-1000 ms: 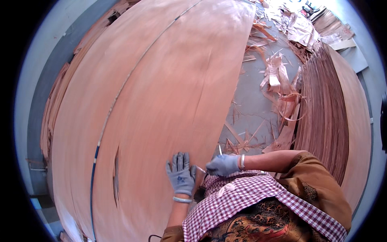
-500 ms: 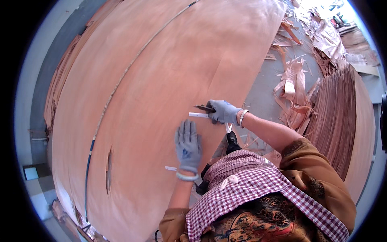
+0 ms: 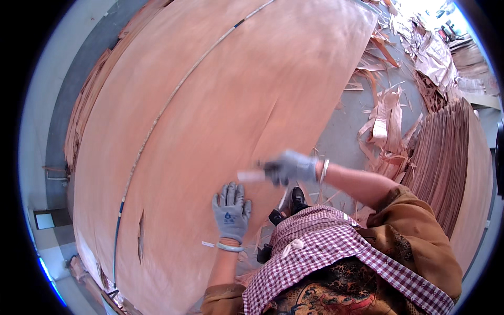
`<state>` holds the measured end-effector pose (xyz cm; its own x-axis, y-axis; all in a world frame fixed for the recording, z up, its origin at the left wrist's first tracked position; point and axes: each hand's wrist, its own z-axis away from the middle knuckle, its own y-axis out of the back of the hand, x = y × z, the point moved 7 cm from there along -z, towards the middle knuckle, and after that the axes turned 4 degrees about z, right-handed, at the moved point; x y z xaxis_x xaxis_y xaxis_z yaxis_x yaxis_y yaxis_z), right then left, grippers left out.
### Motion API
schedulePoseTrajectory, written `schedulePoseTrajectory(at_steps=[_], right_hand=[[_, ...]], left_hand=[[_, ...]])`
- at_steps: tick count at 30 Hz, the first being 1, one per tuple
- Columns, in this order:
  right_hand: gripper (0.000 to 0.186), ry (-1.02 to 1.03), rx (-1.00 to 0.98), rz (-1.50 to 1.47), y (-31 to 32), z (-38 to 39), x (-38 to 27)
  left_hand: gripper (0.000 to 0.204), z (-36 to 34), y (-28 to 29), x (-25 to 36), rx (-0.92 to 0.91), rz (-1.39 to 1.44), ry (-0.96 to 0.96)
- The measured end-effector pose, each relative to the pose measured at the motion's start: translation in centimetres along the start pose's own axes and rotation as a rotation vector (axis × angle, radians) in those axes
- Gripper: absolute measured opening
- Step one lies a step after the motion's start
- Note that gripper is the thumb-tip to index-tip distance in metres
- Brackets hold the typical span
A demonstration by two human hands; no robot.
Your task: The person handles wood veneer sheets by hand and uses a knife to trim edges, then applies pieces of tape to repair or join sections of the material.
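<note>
My left hand [image 3: 231,215], in a grey work glove, lies flat and open with fingers spread on a wide, reddish-brown wood veneer sheet [image 3: 194,131]. Ahead and to its right is my right hand [image 3: 294,167], also gloved and smeared by motion. Its fingers are closed around a dark, thin, knife-like tool [image 3: 271,169], whose shape is blurred. A white tape strip [image 3: 251,176] sticks out leftward from that hand, over the sheet. A narrow crack [image 3: 268,122] runs through the veneer ahead of both hands. One small white strip [image 3: 208,244] lies beside my left wrist.
A long, thin rod [image 3: 157,118] with blue ends curves across the sheet. Left of it is a dark split [image 3: 140,236]. Torn veneer scraps [image 3: 386,121] litter the grey floor at right, beside a tall veneer stack [image 3: 438,163]. My shoe [image 3: 298,197] shows beyond the sheet's edge.
My left hand has slid nearer to me and slightly left, still flat. My right hand has moved nearer too, and the white strip has come with it.
</note>
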<state>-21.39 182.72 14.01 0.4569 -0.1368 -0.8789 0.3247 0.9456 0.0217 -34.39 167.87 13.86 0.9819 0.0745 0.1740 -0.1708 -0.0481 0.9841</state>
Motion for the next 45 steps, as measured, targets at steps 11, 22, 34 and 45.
schedulePoseTrajectory(at_steps=[11, 22, 34, 45], right_hand=[[0.035, 0.004, 0.563, 0.378, 14.2, -3.5, 1.7], [0.033, -0.130, 0.497, 0.252, 13.9, -2.3, 1.9], [0.032, 0.014, 0.588, 0.421, 13.8, -0.7, -0.6], [0.007, 0.101, 0.373, -0.079, 9.5, 4.3, 2.8]], left_hand=[[0.040, -19.8, -3.7, 6.5, 0.174, 0.174, -0.302], [0.071, -19.0, -4.5, 3.0, -0.002, 0.048, -0.058], [0.058, -19.6, -5.6, 6.3, 0.014, 0.074, -0.275], [0.053, -20.1, -4.1, 7.6, -0.040, -0.069, -0.210]])
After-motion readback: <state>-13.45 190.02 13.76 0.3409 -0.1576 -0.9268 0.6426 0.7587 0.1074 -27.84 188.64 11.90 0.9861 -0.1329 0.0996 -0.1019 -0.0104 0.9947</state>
